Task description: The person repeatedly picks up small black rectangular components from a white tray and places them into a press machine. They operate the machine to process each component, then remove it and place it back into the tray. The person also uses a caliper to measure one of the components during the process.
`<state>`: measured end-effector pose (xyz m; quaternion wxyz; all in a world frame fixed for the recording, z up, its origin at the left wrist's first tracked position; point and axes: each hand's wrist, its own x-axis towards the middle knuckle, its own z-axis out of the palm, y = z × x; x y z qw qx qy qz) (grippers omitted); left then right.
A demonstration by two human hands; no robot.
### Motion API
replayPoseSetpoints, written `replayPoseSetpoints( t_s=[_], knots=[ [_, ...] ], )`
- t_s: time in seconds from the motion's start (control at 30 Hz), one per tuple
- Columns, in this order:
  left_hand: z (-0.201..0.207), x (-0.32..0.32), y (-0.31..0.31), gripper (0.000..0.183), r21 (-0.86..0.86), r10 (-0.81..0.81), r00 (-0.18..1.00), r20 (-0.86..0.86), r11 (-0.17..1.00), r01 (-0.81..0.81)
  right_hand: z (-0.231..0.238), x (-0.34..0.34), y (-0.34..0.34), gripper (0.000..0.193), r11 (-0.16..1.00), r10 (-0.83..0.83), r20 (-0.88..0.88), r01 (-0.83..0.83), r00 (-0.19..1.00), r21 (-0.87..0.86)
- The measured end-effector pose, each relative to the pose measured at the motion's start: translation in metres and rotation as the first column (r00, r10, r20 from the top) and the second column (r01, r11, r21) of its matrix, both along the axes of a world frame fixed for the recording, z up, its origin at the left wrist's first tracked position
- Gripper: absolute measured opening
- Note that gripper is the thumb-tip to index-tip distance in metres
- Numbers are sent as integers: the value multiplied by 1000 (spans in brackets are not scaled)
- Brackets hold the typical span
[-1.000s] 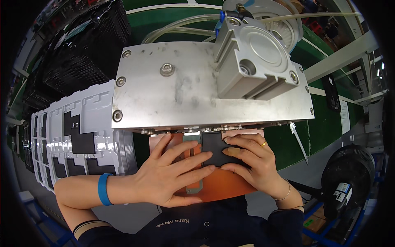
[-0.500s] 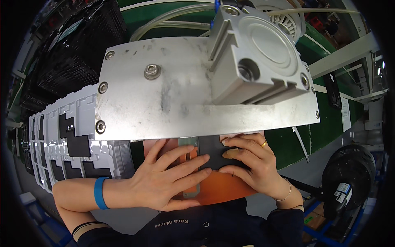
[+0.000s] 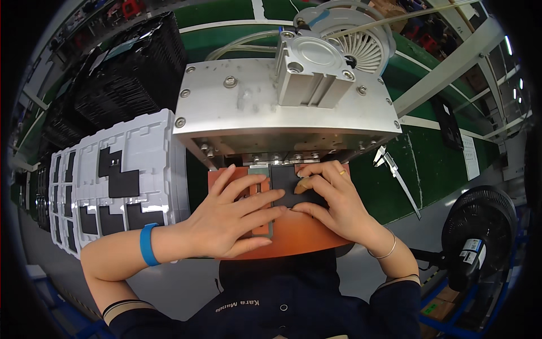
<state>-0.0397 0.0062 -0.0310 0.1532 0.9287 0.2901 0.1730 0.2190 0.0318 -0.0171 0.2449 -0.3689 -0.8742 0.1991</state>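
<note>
My left hand (image 3: 223,217) lies with fingers spread over a grey-green slotted plate (image 3: 269,230) on an orange board (image 3: 307,236). Its fingertips reach the left edge of a flat black sheet (image 3: 284,183). At that sheet's right side is my right hand (image 3: 339,200), fingers bent and thumb at the near edge, closed on it. Something yellowish covers a fingertip of this hand. Just beyond both hands stands a metal press (image 3: 243,110) with a square cylinder (image 3: 313,73) on top. The far part of the board runs under the press, where it is hidden.
To the left, a stack of white trays (image 3: 155,135) holds several black cut pieces (image 3: 123,183). Black crates (image 3: 132,73) stand behind it. On the green table at right lies a caliper (image 3: 398,178). A black fan (image 3: 477,231) is at far right, a white fan (image 3: 367,48) behind the press.
The view has shifted, so the press looks smaller and its underside and the caliper now show. Both hands keep nearly the same pose on the plate and the black sheet.
</note>
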Motion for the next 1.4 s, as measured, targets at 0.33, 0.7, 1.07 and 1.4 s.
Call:
replayPoseSetpoints(
  t_s=[0.33, 0.7, 1.07, 1.4],
  knots=[
    [1, 2, 1, 49, 42, -10, 1000, 0, 999, 10, -1, 3, -1, 30, 998, 17, -36, -14, 999, 63],
    [3, 0, -7, 55, 175, 41, 971, 234, 981, -84, 17, 8, -13, 40, 992, -1, -129, -15, 992, -121],
    [43, -64, -50, 31, -598, 657, 495, 568, 743, -299, 49, -96, -32, 51, 917, -35, -635, -228, 772, -328],
    [-12, -357, -14, 26, -463, 909, 93, 407, 293, -837, 3, -240, 29, 41, 897, 442, -96, -442, 892, 21]
  ],
)
